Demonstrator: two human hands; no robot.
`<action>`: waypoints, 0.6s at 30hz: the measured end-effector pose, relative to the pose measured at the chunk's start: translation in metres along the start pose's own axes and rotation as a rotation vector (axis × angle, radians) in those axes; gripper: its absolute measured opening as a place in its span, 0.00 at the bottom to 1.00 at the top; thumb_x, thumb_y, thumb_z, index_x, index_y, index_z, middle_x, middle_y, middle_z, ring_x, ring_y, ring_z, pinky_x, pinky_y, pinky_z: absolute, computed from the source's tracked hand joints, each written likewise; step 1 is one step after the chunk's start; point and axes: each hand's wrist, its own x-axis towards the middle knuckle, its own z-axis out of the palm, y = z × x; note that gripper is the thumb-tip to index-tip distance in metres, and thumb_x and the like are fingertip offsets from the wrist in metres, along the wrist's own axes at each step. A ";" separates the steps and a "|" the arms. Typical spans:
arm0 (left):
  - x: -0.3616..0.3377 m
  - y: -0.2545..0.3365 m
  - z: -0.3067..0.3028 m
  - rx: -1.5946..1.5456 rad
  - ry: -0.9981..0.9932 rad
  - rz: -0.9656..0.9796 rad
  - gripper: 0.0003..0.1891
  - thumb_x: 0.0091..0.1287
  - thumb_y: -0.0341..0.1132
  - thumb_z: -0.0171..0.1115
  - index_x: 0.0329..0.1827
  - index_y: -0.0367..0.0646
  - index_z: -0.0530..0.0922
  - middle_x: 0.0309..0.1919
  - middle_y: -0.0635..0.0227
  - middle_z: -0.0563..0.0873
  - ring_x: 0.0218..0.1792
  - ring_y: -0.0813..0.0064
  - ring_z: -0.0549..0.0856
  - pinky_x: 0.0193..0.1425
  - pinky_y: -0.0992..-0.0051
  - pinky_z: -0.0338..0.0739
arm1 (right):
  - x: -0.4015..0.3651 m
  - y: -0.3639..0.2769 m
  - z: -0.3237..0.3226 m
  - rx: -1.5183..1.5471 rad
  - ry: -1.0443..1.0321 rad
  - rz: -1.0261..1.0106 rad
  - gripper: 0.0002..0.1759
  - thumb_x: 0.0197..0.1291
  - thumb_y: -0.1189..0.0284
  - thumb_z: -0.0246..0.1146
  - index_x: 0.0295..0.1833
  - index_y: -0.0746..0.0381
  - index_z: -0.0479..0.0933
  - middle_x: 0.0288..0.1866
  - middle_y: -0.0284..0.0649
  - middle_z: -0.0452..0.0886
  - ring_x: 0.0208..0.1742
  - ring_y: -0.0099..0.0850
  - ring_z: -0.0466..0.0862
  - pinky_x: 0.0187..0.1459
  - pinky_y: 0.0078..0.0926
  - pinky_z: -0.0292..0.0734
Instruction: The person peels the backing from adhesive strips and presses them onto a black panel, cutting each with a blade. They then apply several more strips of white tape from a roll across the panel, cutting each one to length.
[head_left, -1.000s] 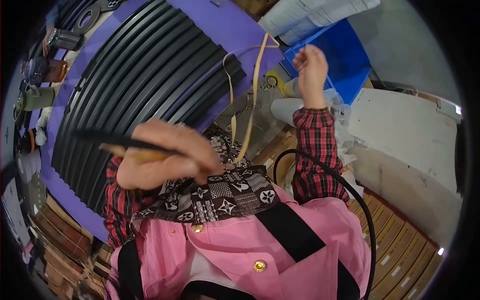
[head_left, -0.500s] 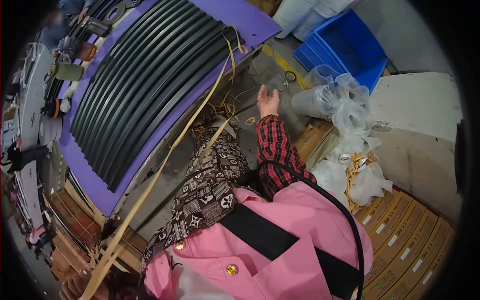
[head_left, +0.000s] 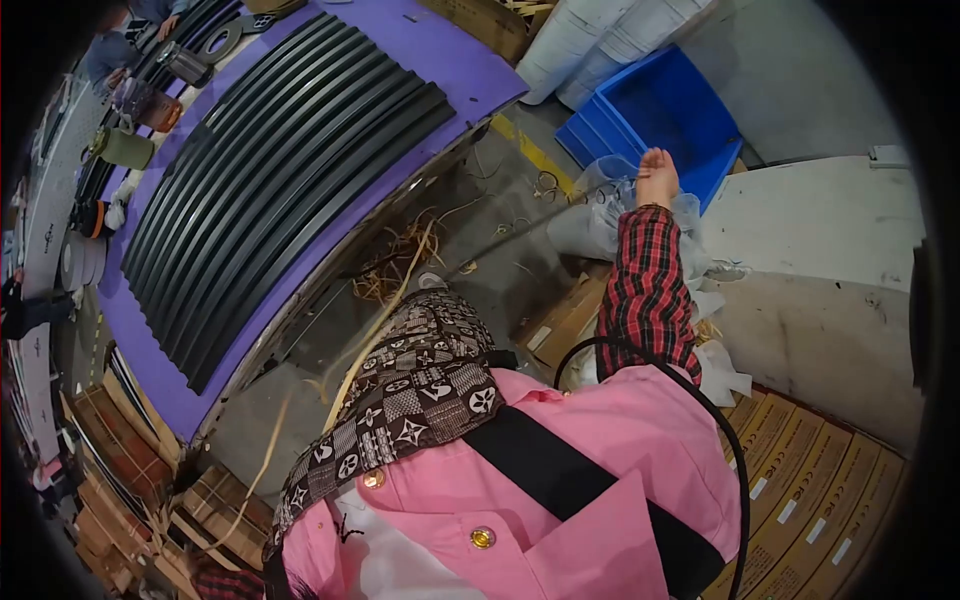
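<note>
My right hand (head_left: 657,178) is stretched out in front of the blue bin (head_left: 680,120), fingers extended and close together. I can see nothing held in it. A crumpled clear plastic bag (head_left: 605,205) is just beside that hand. At the lower left only a plaid cuff (head_left: 230,583) of my left arm shows; the left hand itself is out of sight. A tan packing strap (head_left: 385,320) runs from the floor past my patterned apron (head_left: 430,370). Black ribbed strips (head_left: 290,190) lie side by side on the purple-topped bench (head_left: 480,75).
Tangled strap scraps (head_left: 400,255) lie on the floor below the bench. Flat brown cartons (head_left: 800,490) are at the lower right, beside a pale panel (head_left: 810,220). A black cable (head_left: 725,440) crosses my pink jacket. Cups and a person's arm are across the bench.
My right hand has moved right, over by the bin and plastic. The tan strap has dropped off the bench top and hangs lower. My left hand, earlier on the strap, has left view.
</note>
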 end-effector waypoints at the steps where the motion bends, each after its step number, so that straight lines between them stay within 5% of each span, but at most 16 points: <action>1: 0.006 -0.004 0.011 0.053 0.073 -0.062 0.12 0.59 0.34 0.54 0.28 0.31 0.77 0.19 0.56 0.79 0.15 0.72 0.76 0.16 0.74 0.66 | -0.020 0.000 0.018 -0.031 -0.160 0.031 0.09 0.57 0.77 0.47 0.44 0.66 0.66 0.36 0.42 0.75 0.35 0.33 0.77 0.35 0.25 0.76; 2: 0.014 -0.023 0.005 0.106 0.153 -0.130 0.12 0.59 0.34 0.54 0.28 0.31 0.77 0.18 0.56 0.79 0.15 0.72 0.76 0.16 0.74 0.66 | -0.051 0.004 0.042 -0.063 -0.325 0.070 0.12 0.57 0.78 0.47 0.48 0.66 0.65 0.39 0.43 0.75 0.38 0.34 0.76 0.39 0.28 0.75; 3: 0.049 0.059 0.059 0.099 0.157 -0.138 0.12 0.59 0.34 0.54 0.28 0.31 0.77 0.18 0.56 0.79 0.15 0.72 0.76 0.16 0.74 0.66 | -0.092 0.006 0.069 -0.039 -0.425 0.153 0.13 0.57 0.78 0.47 0.49 0.66 0.64 0.43 0.44 0.74 0.43 0.36 0.75 0.45 0.32 0.73; 4: 0.049 0.163 0.120 0.497 0.171 0.364 0.15 0.60 0.38 0.54 0.35 0.30 0.77 0.22 0.59 0.81 0.21 0.73 0.77 0.23 0.73 0.70 | -0.125 0.015 0.088 -0.021 -0.552 0.215 0.13 0.58 0.78 0.46 0.49 0.66 0.65 0.44 0.44 0.74 0.44 0.37 0.75 0.45 0.32 0.73; 5: -0.001 0.287 0.205 0.156 0.161 0.648 0.16 0.60 0.37 0.53 0.44 0.31 0.74 0.34 0.59 0.81 0.32 0.75 0.79 0.36 0.77 0.73 | -0.157 0.024 0.104 -0.001 -0.686 0.286 0.12 0.58 0.79 0.46 0.49 0.66 0.65 0.45 0.44 0.73 0.45 0.37 0.75 0.46 0.33 0.72; 6: -0.058 0.379 0.269 -0.133 -0.115 0.723 0.18 0.61 0.35 0.52 0.51 0.33 0.70 0.44 0.60 0.78 0.42 0.75 0.77 0.47 0.80 0.70 | -0.191 0.033 0.118 0.036 -0.793 0.319 0.12 0.58 0.79 0.47 0.48 0.65 0.66 0.44 0.43 0.74 0.44 0.36 0.76 0.46 0.31 0.72; 7: -0.090 0.432 0.321 -0.220 -0.426 0.779 0.21 0.62 0.37 0.52 0.56 0.35 0.66 0.49 0.63 0.75 0.48 0.75 0.74 0.50 0.80 0.66 | -0.222 0.037 0.128 0.077 -0.899 0.357 0.11 0.57 0.80 0.48 0.47 0.65 0.67 0.42 0.42 0.75 0.43 0.34 0.76 0.45 0.29 0.73; 8: -0.116 0.467 0.372 -0.180 -0.439 1.133 0.23 0.63 0.37 0.51 0.58 0.35 0.63 0.49 0.63 0.75 0.49 0.75 0.73 0.52 0.79 0.66 | -0.247 0.039 0.135 0.079 -0.922 0.394 0.11 0.57 0.80 0.48 0.47 0.65 0.67 0.42 0.42 0.75 0.43 0.34 0.76 0.45 0.29 0.73; 9: -0.147 0.498 0.410 -0.291 -0.487 1.291 0.23 0.61 0.40 0.53 0.54 0.34 0.66 0.48 0.57 0.75 0.50 0.69 0.73 0.55 0.73 0.65 | -0.269 0.039 0.141 0.094 -1.010 0.374 0.10 0.58 0.79 0.47 0.46 0.65 0.68 0.43 0.44 0.75 0.46 0.36 0.76 0.46 0.30 0.72; 10: -0.173 0.521 0.442 -0.596 -0.756 1.303 0.20 0.61 0.42 0.53 0.49 0.35 0.69 0.38 0.60 0.79 0.41 0.72 0.77 0.46 0.76 0.70 | -0.284 0.038 0.148 0.112 -1.091 0.352 0.09 0.59 0.79 0.47 0.45 0.66 0.68 0.45 0.45 0.74 0.48 0.37 0.75 0.48 0.31 0.72; 12: -0.187 0.524 0.447 -0.548 -1.260 0.772 0.15 0.62 0.41 0.51 0.40 0.36 0.73 0.21 0.69 0.77 0.25 0.82 0.76 0.30 0.83 0.69 | -0.268 0.014 0.158 0.092 -1.048 0.179 0.08 0.59 0.78 0.47 0.43 0.66 0.70 0.42 0.45 0.76 0.45 0.36 0.77 0.46 0.29 0.73; 14: -0.173 0.511 0.415 -0.274 -1.224 0.877 0.12 0.63 0.38 0.49 0.33 0.38 0.74 0.13 0.81 0.67 0.15 0.91 0.63 0.19 0.89 0.56 | -0.202 -0.019 0.149 0.041 -0.970 0.013 0.08 0.60 0.78 0.47 0.43 0.66 0.70 0.41 0.46 0.76 0.43 0.35 0.78 0.46 0.30 0.74; 18: -0.096 0.447 0.334 -0.077 -0.987 0.825 0.12 0.62 0.37 0.52 0.27 0.38 0.75 0.13 0.80 0.66 0.16 0.90 0.63 0.20 0.87 0.55 | -0.002 -0.113 0.096 -0.325 -0.726 -0.322 0.10 0.61 0.79 0.46 0.47 0.68 0.64 0.46 0.50 0.72 0.47 0.37 0.74 0.50 0.32 0.70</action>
